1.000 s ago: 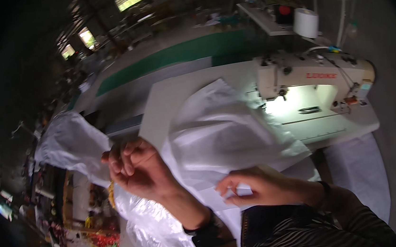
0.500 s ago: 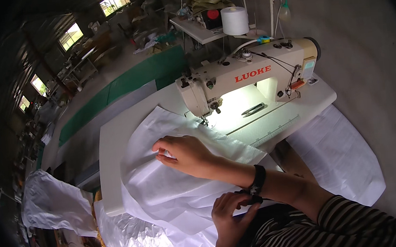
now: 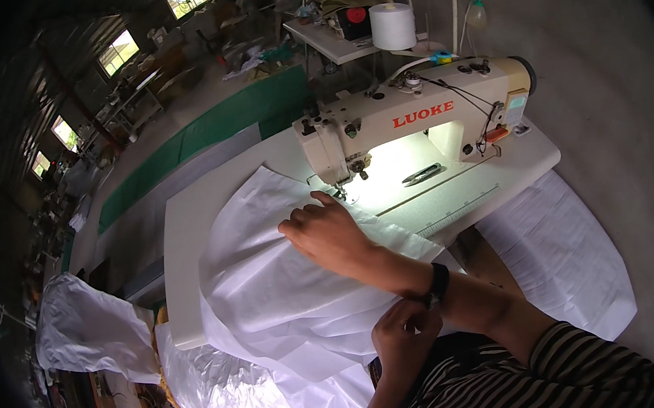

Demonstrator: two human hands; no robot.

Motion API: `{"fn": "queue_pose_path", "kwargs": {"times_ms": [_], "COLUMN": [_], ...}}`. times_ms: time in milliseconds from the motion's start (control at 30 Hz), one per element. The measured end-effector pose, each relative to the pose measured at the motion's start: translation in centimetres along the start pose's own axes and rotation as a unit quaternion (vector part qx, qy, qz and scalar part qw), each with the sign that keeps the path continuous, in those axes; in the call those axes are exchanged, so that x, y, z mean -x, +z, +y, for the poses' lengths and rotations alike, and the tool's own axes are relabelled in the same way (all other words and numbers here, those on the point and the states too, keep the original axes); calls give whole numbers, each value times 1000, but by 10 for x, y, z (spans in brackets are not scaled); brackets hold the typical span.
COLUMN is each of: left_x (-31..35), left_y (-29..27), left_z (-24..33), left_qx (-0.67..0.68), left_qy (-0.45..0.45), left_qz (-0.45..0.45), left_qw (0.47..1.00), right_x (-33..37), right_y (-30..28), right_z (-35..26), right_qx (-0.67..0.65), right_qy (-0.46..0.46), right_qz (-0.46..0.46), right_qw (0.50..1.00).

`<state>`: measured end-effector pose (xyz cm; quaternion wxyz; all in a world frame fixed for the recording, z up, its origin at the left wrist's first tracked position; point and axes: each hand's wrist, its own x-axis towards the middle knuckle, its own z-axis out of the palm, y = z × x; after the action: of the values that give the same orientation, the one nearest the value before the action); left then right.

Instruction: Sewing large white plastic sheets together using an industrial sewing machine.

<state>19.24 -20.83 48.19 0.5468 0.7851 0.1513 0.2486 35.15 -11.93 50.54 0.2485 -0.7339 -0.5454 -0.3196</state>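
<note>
My right hand (image 3: 328, 234) is held over the white fabric (image 3: 264, 289), just left of the sewing machine's needle area. Its fingers are loosely bent and apart, with nothing seen in them. Around my right wrist sits a black wristband (image 3: 438, 280). My left hand (image 3: 407, 338) reaches up from below, its fingers closed at the lower edge of that band. The fabric spreads over the left part of the machine table (image 3: 178, 250) and hangs off its front edge. The sewing machine (image 3: 412, 109) stands behind, its lamp lit over the bed.
Black-handled thread snips (image 3: 422, 173) lie on the machine bed. A white thread cone (image 3: 392, 26) stands behind the machine. More white cloth hangs at the right (image 3: 556, 253) and at the left (image 3: 91, 329). Shiny plastic-like sheeting (image 3: 235, 394) lies below the table's front edge.
My right hand has moved right and up, toward the needle, and has turned so its back shows more. My left hand has moved right along with the wristband.
</note>
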Motion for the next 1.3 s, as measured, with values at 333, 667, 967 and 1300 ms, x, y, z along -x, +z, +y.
{"fn": "queue_pose_path", "kwargs": {"times_ms": [333,667,967,1300], "left_x": [15,2,1,-19], "left_y": [-3,6,-16,-14], "left_z": [12,-23,-8,-13], "left_qx": [7,97,200,-85], "left_qy": [-26,-16,-85,203], "left_qz": [-42,-14,-83,-79], "left_qw": [999,995,973,972], "right_x": [19,16,23,22], "right_y": [29,28,21,20], "right_z": [20,17,23,20], "right_qx": [-6,-1,-143,-228], "right_qy": [12,5,78,97], "right_qz": [-41,-51,-80,-99], "right_qw": [999,999,983,964]}}
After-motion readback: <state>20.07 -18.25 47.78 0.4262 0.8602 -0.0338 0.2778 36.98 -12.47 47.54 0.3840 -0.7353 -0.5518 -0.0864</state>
